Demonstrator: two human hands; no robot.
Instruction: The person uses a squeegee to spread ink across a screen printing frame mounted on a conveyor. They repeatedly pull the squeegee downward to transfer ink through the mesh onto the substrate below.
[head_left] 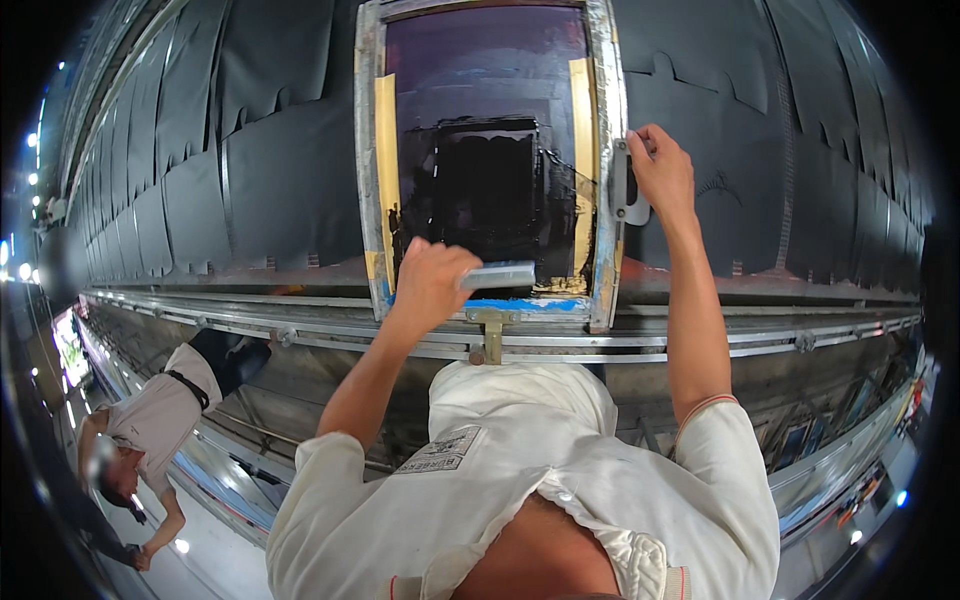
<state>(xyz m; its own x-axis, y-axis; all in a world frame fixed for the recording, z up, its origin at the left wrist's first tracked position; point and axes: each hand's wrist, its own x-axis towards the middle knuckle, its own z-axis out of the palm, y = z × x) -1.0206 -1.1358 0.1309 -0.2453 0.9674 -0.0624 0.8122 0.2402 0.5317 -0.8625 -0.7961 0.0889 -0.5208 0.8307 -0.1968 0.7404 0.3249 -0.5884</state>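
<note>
A screen printing frame (607,110) with worn metal sides lies in front of me, its dark purple mesh (485,50) smeared with black ink (485,185) around a rectangular area. My left hand (430,283) grips a squeegee (505,275) with a grey handle, near the frame's front end; its lower edge is hidden. At the frame's right side, my right hand (663,175) is closed at a metal side handle (638,208), its fingers curled and partly hidden. Yellowish tape (387,140) runs along the inner sides of the mesh.
Dark cut sheets (275,190) cover the long table on both sides of the frame. A metal rail (400,345) crosses along its front edge, with a brass-coloured bracket (492,338) at the frame. Another person (165,405) is at the lower left, beyond the rail.
</note>
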